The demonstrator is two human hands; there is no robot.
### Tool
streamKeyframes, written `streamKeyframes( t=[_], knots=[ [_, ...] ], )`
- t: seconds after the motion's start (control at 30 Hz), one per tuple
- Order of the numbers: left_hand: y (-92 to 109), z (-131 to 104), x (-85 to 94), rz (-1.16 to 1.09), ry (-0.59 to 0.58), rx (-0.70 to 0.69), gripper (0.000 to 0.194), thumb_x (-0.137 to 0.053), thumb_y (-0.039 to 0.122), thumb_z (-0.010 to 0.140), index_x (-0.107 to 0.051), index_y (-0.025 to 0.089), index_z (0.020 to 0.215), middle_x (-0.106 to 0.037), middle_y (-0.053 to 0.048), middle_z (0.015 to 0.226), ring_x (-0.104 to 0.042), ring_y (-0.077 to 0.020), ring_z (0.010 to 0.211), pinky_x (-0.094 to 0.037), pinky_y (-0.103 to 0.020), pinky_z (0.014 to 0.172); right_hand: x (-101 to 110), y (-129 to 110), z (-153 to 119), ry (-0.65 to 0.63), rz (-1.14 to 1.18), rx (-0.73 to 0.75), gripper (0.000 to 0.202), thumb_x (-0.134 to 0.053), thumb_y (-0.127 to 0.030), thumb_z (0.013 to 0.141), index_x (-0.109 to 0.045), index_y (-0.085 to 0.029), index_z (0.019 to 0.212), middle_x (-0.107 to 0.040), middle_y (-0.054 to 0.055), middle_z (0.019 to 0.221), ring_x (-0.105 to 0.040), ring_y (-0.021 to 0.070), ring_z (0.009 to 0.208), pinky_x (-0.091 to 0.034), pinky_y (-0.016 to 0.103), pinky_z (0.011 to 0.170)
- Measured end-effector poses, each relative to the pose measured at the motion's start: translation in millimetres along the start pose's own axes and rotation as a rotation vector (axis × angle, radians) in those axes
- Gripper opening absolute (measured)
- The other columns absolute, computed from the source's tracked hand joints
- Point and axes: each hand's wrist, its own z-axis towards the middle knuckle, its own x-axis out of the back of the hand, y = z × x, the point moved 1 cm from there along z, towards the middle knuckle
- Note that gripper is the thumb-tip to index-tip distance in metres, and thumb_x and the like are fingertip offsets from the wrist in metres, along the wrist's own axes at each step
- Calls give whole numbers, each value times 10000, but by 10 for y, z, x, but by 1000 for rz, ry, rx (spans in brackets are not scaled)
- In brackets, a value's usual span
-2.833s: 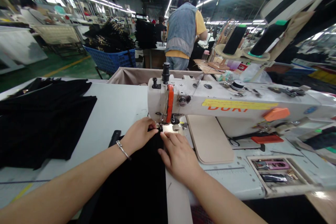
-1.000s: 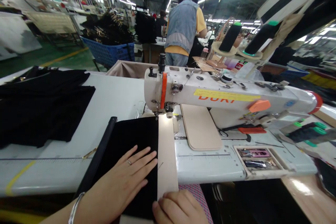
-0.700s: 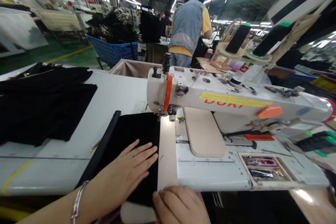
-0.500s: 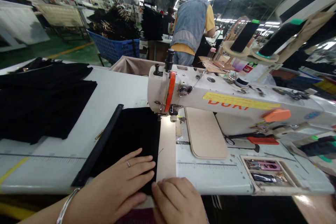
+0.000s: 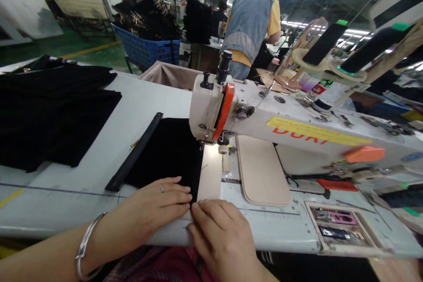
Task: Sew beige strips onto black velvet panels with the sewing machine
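A black fabric panel [image 5: 165, 154] lies on the sewing table, its right side running under the presser foot of a sewing machine [image 5: 211, 110]. A pale strip [image 5: 209, 180] runs along that side. On the panel's left edge is a stiff black band [image 5: 135, 152] with a gold metal piece [image 5: 135, 144] beside it. My left hand [image 5: 161, 202] rests flat on the panel's near part, fingers stretched out. My right hand [image 5: 224, 233] is closed at the near end of the strip and panel, its fingers curled over them; the thumb is partly hidden.
More black pieces [image 5: 49, 114] lie on the table's left. Right of the needle are a beige plate [image 5: 262, 169] and a recessed tool tray [image 5: 343, 229]. Thread cones [image 5: 325, 44] stand behind the machine. Farther back are a blue basket [image 5: 147, 50] and a person in a denim vest [image 5: 246, 26].
The black panel and its band have slid away from me, farther under the machine. Both hands have moved forward with the fabric. The view has shifted slightly.
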Motion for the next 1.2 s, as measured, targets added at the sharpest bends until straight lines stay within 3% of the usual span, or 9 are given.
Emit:
streamKeyframes(
  t=[0.23,0.6,0.83,1.2],
  knots=[
    [-227,100,-29,72,-75,29,335,-459,64,937,-624,189,1200,-639,-38,1292,-538,-178,1257,-296,-400,1202,0,151,128,-73,-1,-57,278,-594,-158,924,-639,-173,1197,-683,61,1053,-600,222,928,-524,371,846],
    [-568,330,11,165,-62,13,292,-449,80,956,-651,145,1158,-661,-70,1262,-560,-194,1240,-360,-414,1158,-23,365,387,-171,-66,-138,305,-610,-222,919,-636,-198,1222,-661,56,1099,-576,232,1001,-482,383,935],
    [-773,474,30,156,-57,114,317,-495,40,916,-679,171,1137,-659,-60,1272,-593,-193,1203,-409,-399,1125,-18,516,575,-218,-136,-144,311,-620,-255,918,-638,-205,1225,-657,42,1112,-575,225,1025,-474,370,949],
    [-1024,688,48,158,76,186,299,-511,11,876,-730,186,979,-726,-23,1091,-646,-155,1068,-490,-288,1013,-105,652,707,-185,-233,-184,365,-568,-302,929,-620,-203,1276,-652,71,1172,-577,250,1040,-474,399,935]
  ],
)
